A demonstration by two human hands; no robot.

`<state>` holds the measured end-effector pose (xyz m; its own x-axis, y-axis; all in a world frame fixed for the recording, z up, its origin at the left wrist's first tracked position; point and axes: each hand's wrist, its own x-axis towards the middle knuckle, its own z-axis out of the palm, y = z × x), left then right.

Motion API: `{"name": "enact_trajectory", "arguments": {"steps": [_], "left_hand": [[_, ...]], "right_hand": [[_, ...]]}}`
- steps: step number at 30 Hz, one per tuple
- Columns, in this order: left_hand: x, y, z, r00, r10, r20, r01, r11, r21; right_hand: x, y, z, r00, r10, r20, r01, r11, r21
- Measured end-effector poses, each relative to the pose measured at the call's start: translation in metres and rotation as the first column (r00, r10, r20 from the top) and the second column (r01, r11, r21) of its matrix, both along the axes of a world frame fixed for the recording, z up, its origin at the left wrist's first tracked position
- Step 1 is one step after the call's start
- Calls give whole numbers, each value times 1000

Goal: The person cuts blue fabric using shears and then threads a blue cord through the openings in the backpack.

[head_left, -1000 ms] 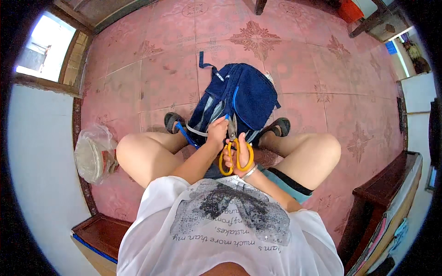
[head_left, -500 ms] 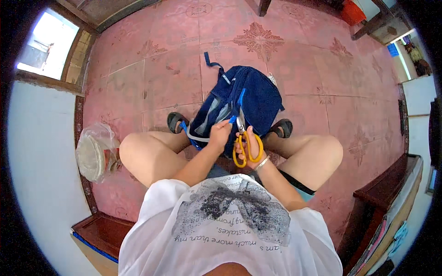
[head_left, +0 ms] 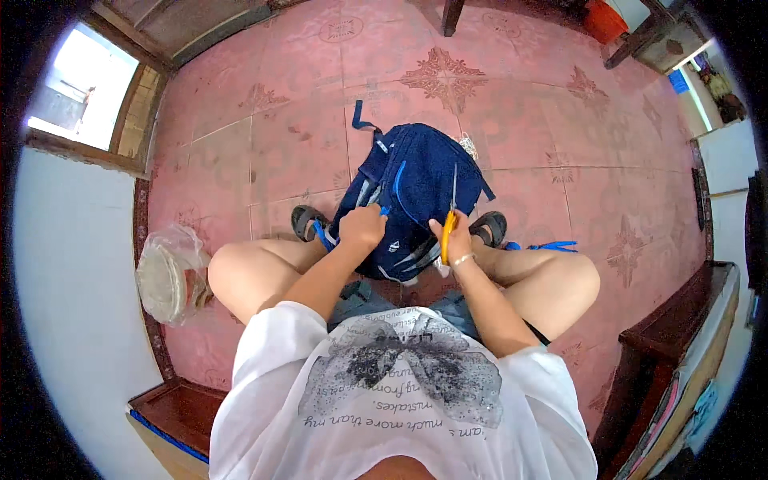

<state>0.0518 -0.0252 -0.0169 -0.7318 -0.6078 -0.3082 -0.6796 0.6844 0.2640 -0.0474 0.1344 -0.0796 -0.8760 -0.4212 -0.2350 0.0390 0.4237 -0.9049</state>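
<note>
A navy blue backpack [head_left: 428, 164] with lighter blue trim lies on the floor between my bent legs. My left hand [head_left: 362, 227] is closed at its left side, with a bit of bright blue strap [head_left: 384, 211] poking out past the fingers. A pair of scissors [head_left: 446, 238] with yellow handles is gripped in my right hand [head_left: 458, 238]. The blades point away from me over the right part of the backpack and look closed, seen nearly edge-on. My left fingers hide most of what they pinch.
Bright blue strips [head_left: 548, 246] show beside my right knee. A clear plastic bag [head_left: 170, 276] with round pale things inside sits left of my left knee. Dark wooden ledges [head_left: 680, 316] border the pink tiled floor [head_left: 296, 120]. An orange-red bucket [head_left: 606, 22] stands far right.
My hands have moved apart, the left one leftward and the right one rightward. The scissors turned from flat to edge-on. The backpack shifted slightly toward me, and blue strips now show by my right knee.
</note>
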Motion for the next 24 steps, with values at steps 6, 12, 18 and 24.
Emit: {"name": "enact_trajectory", "arguments": {"steps": [6, 12, 18, 24], "left_hand": [[3, -16, 23, 825, -535, 180, 546, 838, -11], [-10, -39, 79, 891, -437, 120, 445, 894, -50], [-10, -139, 70, 815, 360, -454, -144, 885, 443], [-3, -145, 111, 481, 837, -260, -122, 358, 926]], "right_hand": [[6, -27, 2, 935, 243, -256, -163, 940, 298], [-15, -54, 5, 923, 356, -146, -320, 921, 224], [-67, -56, -9, 987, 108, -115, -102, 993, 62], [-60, -29, -62, 997, -27, 73, 8, 971, 238]]}}
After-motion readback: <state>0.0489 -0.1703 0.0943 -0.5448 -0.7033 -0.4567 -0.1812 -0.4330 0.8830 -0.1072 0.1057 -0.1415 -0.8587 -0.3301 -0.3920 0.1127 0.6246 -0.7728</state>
